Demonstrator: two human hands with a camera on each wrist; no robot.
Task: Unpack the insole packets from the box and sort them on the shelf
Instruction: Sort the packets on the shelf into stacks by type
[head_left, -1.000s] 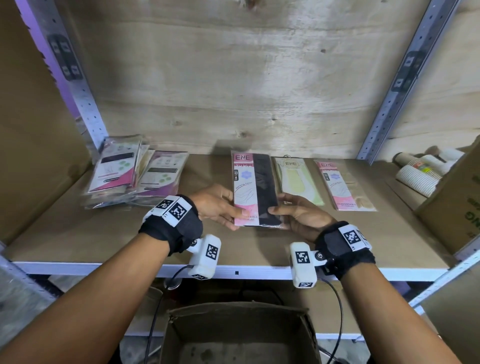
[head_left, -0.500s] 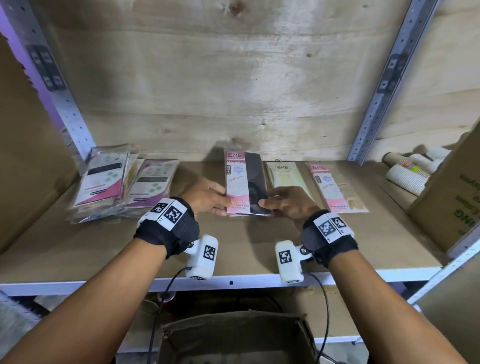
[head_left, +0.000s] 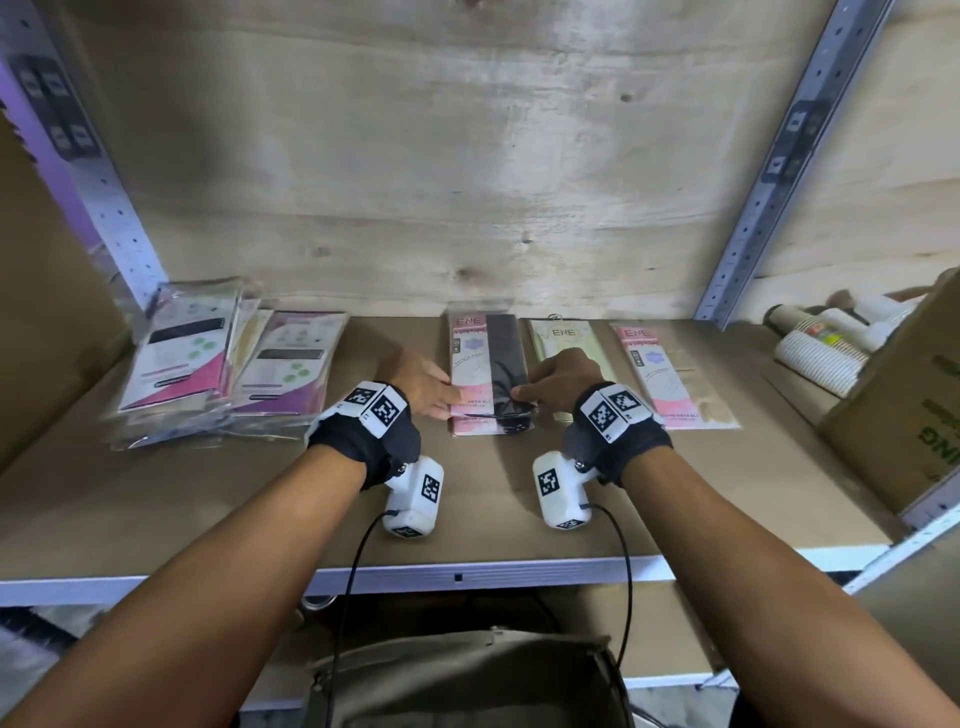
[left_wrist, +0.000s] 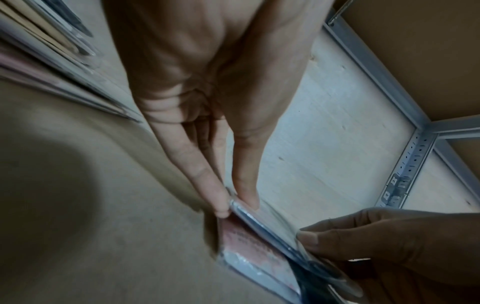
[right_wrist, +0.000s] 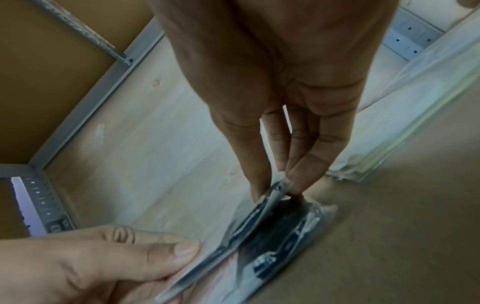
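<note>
Both hands hold one pink-and-black insole packet (head_left: 485, 371) by its near end, low over another packet of the same kind (head_left: 491, 425) that lies flat on the shelf (head_left: 467, 499). The left hand (head_left: 423, 384) has a narrow grip on the packet's left edge: in the left wrist view the thumb lies on top and the fingers (left_wrist: 207, 185) underneath, nearly straight, pinching the clear wrapper. The right hand (head_left: 558, 382) holds the right edge the same way, thumb above and fingertips (right_wrist: 301, 174) below, seen closely in the right wrist view, where the packet's black half (right_wrist: 280, 222) runs away from the pinch. The near end of the held packet is raised a little off the one beneath it; whether its far end touches the one beneath cannot be told. Just to the right of the right grip lies a pale yellow packet (head_left: 563, 338), partly covered by that hand, and beyond it a pink packet (head_left: 660, 374), both flat on the shelf. Well to the left of the left grip sits a loose heap of packets (head_left: 208, 364) with white, pink and purple cards. Below the shelf edge, between the forearms, stands an open cardboard box (head_left: 467, 670).
</note>
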